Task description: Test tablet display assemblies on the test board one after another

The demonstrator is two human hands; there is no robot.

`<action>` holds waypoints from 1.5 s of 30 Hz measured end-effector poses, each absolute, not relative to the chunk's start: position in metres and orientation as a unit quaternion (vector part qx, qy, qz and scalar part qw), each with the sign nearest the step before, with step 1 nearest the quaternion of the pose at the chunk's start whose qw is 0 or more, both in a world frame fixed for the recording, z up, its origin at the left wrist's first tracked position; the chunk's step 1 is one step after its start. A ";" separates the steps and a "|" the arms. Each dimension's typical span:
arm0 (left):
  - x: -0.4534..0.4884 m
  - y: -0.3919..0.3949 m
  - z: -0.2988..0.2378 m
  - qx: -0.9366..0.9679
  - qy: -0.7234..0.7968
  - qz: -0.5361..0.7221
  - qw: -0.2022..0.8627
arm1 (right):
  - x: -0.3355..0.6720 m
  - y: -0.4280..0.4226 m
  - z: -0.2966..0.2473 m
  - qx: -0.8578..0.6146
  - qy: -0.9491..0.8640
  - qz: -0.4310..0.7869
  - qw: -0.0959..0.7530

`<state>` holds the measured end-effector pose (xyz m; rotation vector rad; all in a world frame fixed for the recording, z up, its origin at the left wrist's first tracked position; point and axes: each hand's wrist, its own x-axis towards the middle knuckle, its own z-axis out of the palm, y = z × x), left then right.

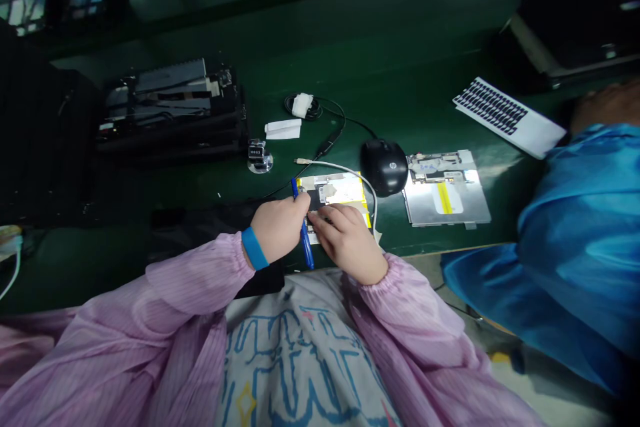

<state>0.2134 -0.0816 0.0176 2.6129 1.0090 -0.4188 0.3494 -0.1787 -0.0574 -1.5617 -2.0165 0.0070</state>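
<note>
My left hand, with a blue wristband, is closed around a blue pen near the left edge of an opened tablet board assembly. The assembly is pale and silvery with yellow tape along its edges, and it lies flat on the green table in front of me. Over its lower part rests my right hand, fingers bent and pressed together at the surface. What those fingertips hold, if anything, is hidden. A white cable curves across the assembly's right side.
A black mouse sits behind on the right, beside another metal panel. Stacked black devices stand at left. A small counter, a folded paper and a white keyboard lie farther back. A person in blue is at right.
</note>
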 end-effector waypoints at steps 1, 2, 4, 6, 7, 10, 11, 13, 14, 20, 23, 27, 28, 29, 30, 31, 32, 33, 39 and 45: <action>0.213 -0.082 0.018 0.911 0.353 -0.146 0.154 | 0.349 -0.179 -0.057 -0.587 -0.756 0.005 0.290; 0.213 -0.082 0.017 0.911 0.354 -0.146 0.154 | 0.349 -0.179 -0.057 -0.587 -0.756 0.007 0.290; 0.213 -0.082 0.017 0.909 0.358 -0.146 0.154 | 0.348 -0.179 -0.057 -0.588 -0.755 0.008 0.290; 0.213 -0.082 0.018 0.909 0.358 -0.146 0.154 | 0.348 -0.179 -0.057 -0.589 -0.755 0.006 0.288; 0.213 -0.082 0.018 0.909 0.358 -0.145 0.155 | 0.348 -0.179 -0.057 -0.590 -0.755 0.005 0.286; 0.213 -0.082 0.018 0.911 0.355 -0.144 0.157 | 0.347 -0.180 -0.059 -0.597 -0.752 0.010 0.280; 0.213 -0.082 0.018 0.910 0.354 -0.145 0.157 | 0.347 -0.180 -0.059 -0.600 -0.750 0.017 0.278; 0.214 -0.082 0.018 0.909 0.355 -0.149 0.157 | 0.346 -0.180 -0.060 -0.604 -0.746 0.034 0.277; 0.214 -0.082 0.019 0.909 0.355 -0.151 0.156 | 0.346 -0.181 -0.060 -0.605 -0.745 0.040 0.278; 0.213 -0.081 0.018 0.912 0.349 -0.149 0.156 | 0.347 -0.180 -0.060 -0.596 -0.748 0.014 0.291; 0.212 -0.080 0.017 0.913 0.346 -0.149 0.153 | 0.347 -0.180 -0.059 -0.594 -0.746 0.005 0.302; 0.212 -0.080 0.017 0.915 0.343 -0.148 0.151 | 0.347 -0.181 -0.059 -0.604 -0.740 0.019 0.296; 0.212 -0.080 0.017 0.916 0.342 -0.149 0.151 | 0.347 -0.181 -0.059 -0.607 -0.738 0.027 0.293; 0.212 -0.080 0.017 0.916 0.341 -0.149 0.151 | 0.346 -0.181 -0.059 -0.609 -0.738 0.035 0.289; 0.212 -0.080 0.017 0.916 0.341 -0.149 0.152 | 0.346 -0.180 -0.059 -0.611 -0.737 0.039 0.286; 0.212 -0.080 0.017 0.915 0.341 -0.149 0.153 | 0.345 -0.180 -0.058 -0.613 -0.737 0.042 0.282; 0.212 -0.080 0.017 0.915 0.342 -0.149 0.155 | 0.344 -0.180 -0.058 -0.616 -0.737 0.043 0.277; 0.212 -0.080 0.017 0.914 0.343 -0.148 0.158 | 0.344 -0.180 -0.057 -0.619 -0.736 0.044 0.271; 0.208 -0.081 0.026 0.901 0.354 -0.097 0.231 | 0.341 -0.180 -0.053 -0.639 -0.720 0.061 0.264; 0.142 -0.071 0.065 0.820 0.416 0.113 0.377 | 0.342 -0.182 -0.055 -0.625 -0.722 0.076 0.286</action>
